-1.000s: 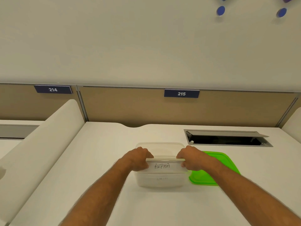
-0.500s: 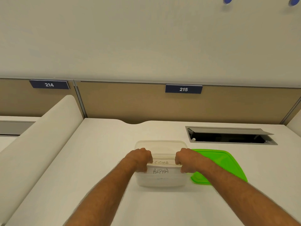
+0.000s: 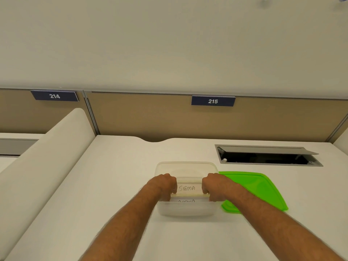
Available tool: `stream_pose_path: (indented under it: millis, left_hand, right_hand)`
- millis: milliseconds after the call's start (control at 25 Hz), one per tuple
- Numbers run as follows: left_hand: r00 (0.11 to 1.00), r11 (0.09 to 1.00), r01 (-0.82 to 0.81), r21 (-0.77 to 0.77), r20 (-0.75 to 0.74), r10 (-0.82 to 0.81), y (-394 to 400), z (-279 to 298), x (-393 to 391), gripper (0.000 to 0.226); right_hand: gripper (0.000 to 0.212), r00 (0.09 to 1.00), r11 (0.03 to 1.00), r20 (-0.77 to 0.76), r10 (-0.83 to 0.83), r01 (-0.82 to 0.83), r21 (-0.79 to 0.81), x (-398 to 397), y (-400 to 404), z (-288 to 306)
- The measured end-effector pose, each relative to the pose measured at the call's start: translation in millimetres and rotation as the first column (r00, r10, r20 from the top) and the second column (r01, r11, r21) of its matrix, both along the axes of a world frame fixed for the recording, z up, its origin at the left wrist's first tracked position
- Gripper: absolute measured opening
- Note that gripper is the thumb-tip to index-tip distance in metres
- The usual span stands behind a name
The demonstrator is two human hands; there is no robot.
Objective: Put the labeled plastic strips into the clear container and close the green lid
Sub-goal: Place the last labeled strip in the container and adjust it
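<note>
A clear plastic container (image 3: 186, 209) stands on the white desk in front of me. Both hands reach into it from its two sides. My left hand (image 3: 165, 186) and my right hand (image 3: 213, 186) each grip one end of the labeled plastic strips. The strip marked SIGMA (image 3: 187, 188) stands upright between my fists. In front of it a strip marked ALPHA (image 3: 186, 201) sits lower, seen dimly through the container's near wall. The green lid (image 3: 258, 189) lies flat on the desk, touching the container's right side, partly under my right forearm.
The white desk (image 3: 116, 178) has an open grey cable hatch (image 3: 267, 155) at the back right. A tan partition (image 3: 150, 117) with number plates 214 and 215 closes off the back. A rounded white divider (image 3: 47, 159) runs along the left.
The ALPHA strip, held above the rim a second ago, has gone down inside the container. The SIGMA strip now shows behind it. Both hands have lowered with the strips.
</note>
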State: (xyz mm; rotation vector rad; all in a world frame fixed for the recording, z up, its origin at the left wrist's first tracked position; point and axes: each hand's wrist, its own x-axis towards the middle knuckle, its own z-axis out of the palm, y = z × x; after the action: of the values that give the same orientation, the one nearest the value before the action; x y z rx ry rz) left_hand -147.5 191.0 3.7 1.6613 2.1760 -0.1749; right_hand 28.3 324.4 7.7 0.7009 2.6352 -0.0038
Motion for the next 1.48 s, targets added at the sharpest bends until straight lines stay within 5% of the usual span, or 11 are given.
stream_pose_path:
  millis: [320,480,560,640,760,880,960,1040,1160,1480]
  left_hand:
    - [0.999,1.0,0.0,0.024,0.044,-0.001,-1.6,-0.9,-5.0,0.045]
    - [0.989,0.971,-0.029,0.237,0.147,-0.006,-10.6,-3.6,-16.6,0.052]
    - [0.968,0.849,-0.146,0.508,0.248,0.018,-20.3,-10.0,-19.1,0.051]
    - [0.914,0.653,-0.341,0.677,0.401,0.062,-30.8,-19.6,-19.1,0.057]
    - [0.707,0.498,-0.661,0.561,0.688,0.163,-45.5,-35.6,-14.3,0.075]
    - [0.504,0.489,-0.798,0.352,0.835,0.222,-56.9,-53.9,-7.3,0.086]
    - [0.423,0.503,-0.817,0.282,0.886,0.191,-61.0,-61.9,0.7,0.081]
    - [0.369,0.522,-0.813,0.258,0.922,0.12,-61.4,-64.8,9.2,0.068]
    - [0.33,0.512,-0.821,0.251,0.941,0.068,-58.8,-63.7,18.7,0.047]
    - [0.249,0.466,-0.86,0.207,0.968,0.029,-52.0,-73.1,21.0,0.06]
  right_hand:
    - [0.045,1.0,0.999,-0.009,0.027,-0.028,-0.042,1.9,6.7,-0.5]
    - [0.059,0.967,0.989,-0.253,-0.03,-0.008,-0.149,19.3,12.3,-4.7]
    - [0.06,0.811,0.968,-0.56,-0.171,0.033,-0.248,31.4,8.7,-11.4]
    - [0.062,0.536,0.894,-0.732,-0.421,0.109,-0.434,40.7,3.6,-21.8]
    - [0.069,0.269,0.645,-0.596,-0.757,0.157,-0.748,47.5,-5.2,-44.2]
    - [0.066,0.131,0.365,-0.357,-0.925,0.041,-0.93,48.6,-14.0,-66.4]
    - [0.052,0.073,0.265,-0.268,-0.961,-0.054,-0.963,46.0,-18.9,-76.2]
    - [0.029,0.012,0.23,-0.234,-0.972,-0.143,-0.963,40.2,-22.7,-77.5]
    - [0.033,-0.047,0.225,-0.22,-0.974,-0.193,-0.955,35.9,-25.8,-78.9]
    - [0.031,-0.111,0.216,-0.195,-0.975,-0.235,-0.948,32.7,-27.5,-79.5]
